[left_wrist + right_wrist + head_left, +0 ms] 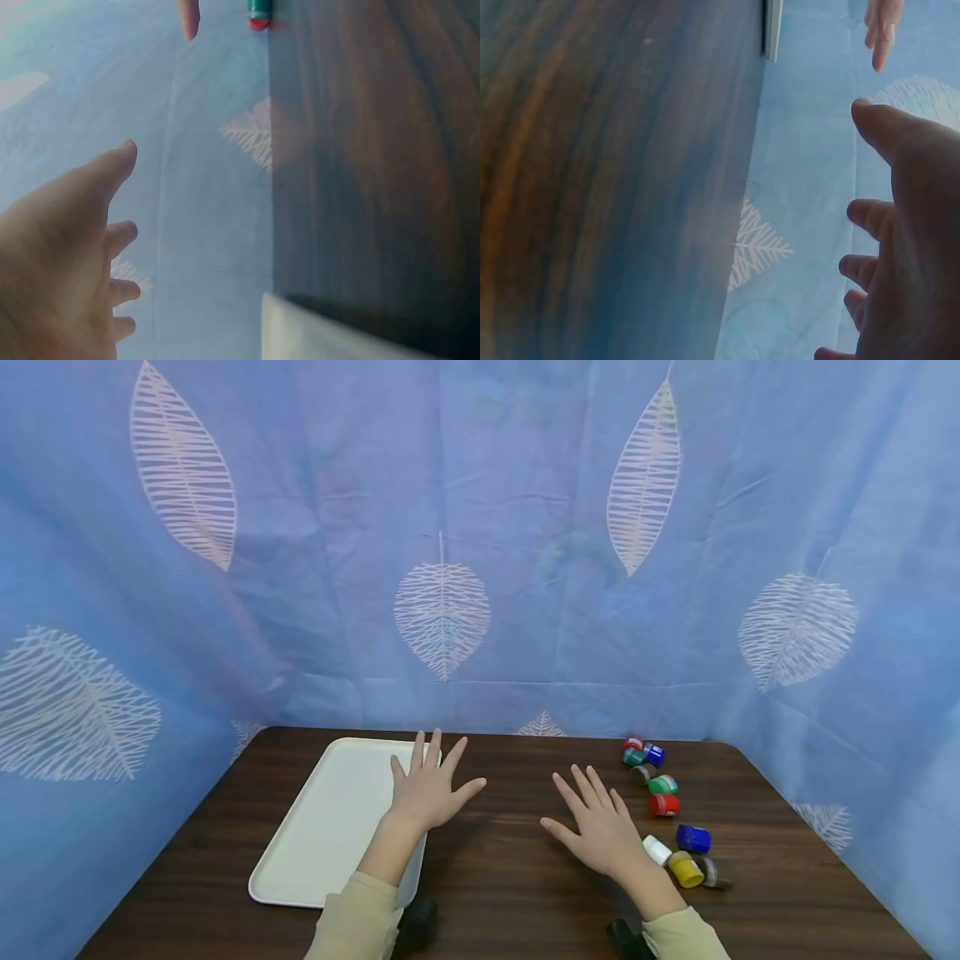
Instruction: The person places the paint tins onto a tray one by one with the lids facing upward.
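"Two hands are showing in the head view; what are they holding?"

"Nothing. The left hand [423, 797] is hovering above the right side of the white tray [330, 835], fingers spread. The right hand [600, 835] is hovering above the brown table [510, 877], left of the jars [686, 869], its fingers stretched out too."

"How are those jars lying?"

"They're all sitting on the right. Red, blue and teal ones are clustering at the far end; dark, green and red ones are trailing nearer. Blue, white, yellow and dark ones are bunching nearest, beside the right wrist. Most are apparently lying on their sides, so their neighbours may be keeping them from rolling."

"And the tray?"

"It's lying flat on the left, probably resting steadily without a hand on it."

"What is the left wrist view adding?"

"The left thumb is standing clear of the fingers, gripping nothing. The tray's rim is showing, and something green and red is sitting toward the far right."

"And the right wrist view?"

"The right hand is holding nothing there either, its thumb standing apart."
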Motion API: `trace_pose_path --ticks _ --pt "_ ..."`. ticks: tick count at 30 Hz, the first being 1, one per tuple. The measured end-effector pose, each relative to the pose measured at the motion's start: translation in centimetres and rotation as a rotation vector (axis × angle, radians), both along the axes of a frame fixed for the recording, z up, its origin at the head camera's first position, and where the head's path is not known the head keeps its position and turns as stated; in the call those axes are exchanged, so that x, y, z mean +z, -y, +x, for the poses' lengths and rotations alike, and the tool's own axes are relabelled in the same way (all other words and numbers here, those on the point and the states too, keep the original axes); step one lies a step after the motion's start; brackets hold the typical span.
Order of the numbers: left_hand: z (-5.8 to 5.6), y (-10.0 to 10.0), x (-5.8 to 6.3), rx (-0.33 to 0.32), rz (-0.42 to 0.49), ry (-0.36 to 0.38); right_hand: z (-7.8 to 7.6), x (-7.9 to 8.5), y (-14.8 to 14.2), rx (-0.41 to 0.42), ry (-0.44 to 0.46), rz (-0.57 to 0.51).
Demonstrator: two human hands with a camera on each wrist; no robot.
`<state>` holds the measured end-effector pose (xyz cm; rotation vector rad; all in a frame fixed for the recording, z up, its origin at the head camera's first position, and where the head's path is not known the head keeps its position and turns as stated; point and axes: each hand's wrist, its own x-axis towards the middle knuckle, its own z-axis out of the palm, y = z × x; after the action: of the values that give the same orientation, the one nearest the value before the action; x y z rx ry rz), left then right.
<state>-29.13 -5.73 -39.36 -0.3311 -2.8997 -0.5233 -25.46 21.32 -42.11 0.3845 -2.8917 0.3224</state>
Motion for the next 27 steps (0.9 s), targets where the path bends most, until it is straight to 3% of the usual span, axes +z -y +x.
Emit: trace_pose_path --ticks 11,17,23,27 --pt "0.9 3.7 2.8 0.060 0.028 -0.074 1.0 1.7 0.7 0.062 -0.129 -0.012" --pt "1.4 6.4 3.3 0.085 -0.003 -0.112 1.7 3.7 0.0 0.084 -0.189 -0.032" --pt "3.0 11.6 3.1 0.113 -0.070 -0.153 2.3 5.6 -1.3 0.107 -0.286 -0.060" --pt "4.2 15.7 1.7 0.083 -0.111 -0.156 3.0 5.9 -3.3 0.119 -0.358 -0.058"
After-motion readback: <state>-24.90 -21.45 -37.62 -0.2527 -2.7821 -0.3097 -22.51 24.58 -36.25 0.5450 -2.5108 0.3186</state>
